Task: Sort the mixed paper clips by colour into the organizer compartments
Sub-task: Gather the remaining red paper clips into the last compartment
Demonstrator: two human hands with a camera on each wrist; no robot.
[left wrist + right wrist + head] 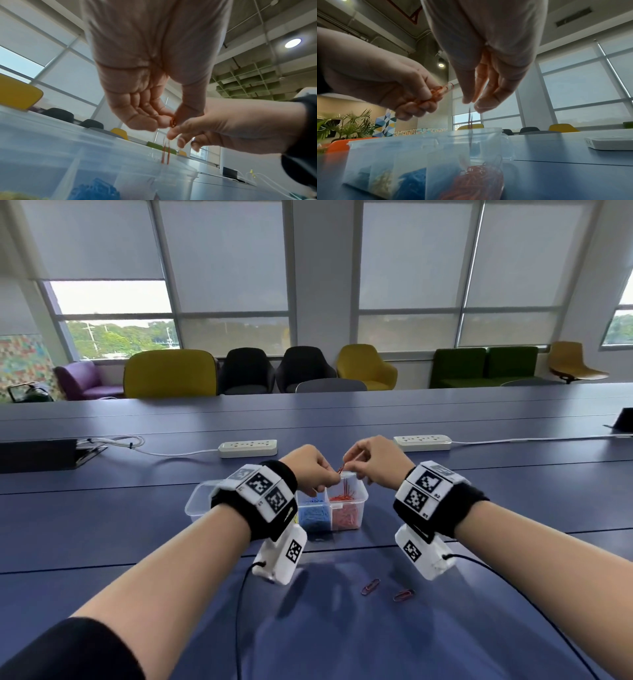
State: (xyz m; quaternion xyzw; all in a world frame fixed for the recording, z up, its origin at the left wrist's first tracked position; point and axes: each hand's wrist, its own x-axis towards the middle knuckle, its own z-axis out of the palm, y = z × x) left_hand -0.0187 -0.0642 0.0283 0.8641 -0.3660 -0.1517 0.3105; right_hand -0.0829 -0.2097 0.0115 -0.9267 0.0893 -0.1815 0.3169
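Red paper clips [436, 93] pinched in left hand [310, 470]; right hand [371, 462], fingers relaxed, above organizer [356, 501], one clip [470, 121] falling beneath. Wristband digits blurred.

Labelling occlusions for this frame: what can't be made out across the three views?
- Left end of the clear plastic organizer: head view, hidden behind the left hand and its wristband.
- Number of red paper clips the left hand holds: right wrist view, fingers cover most of the bunch.
- Whether the right hand touches the hanging red clip: motion blur in both wrist views.
- Leftmost dark compartment contents: right wrist view, frosted wall blurs them.
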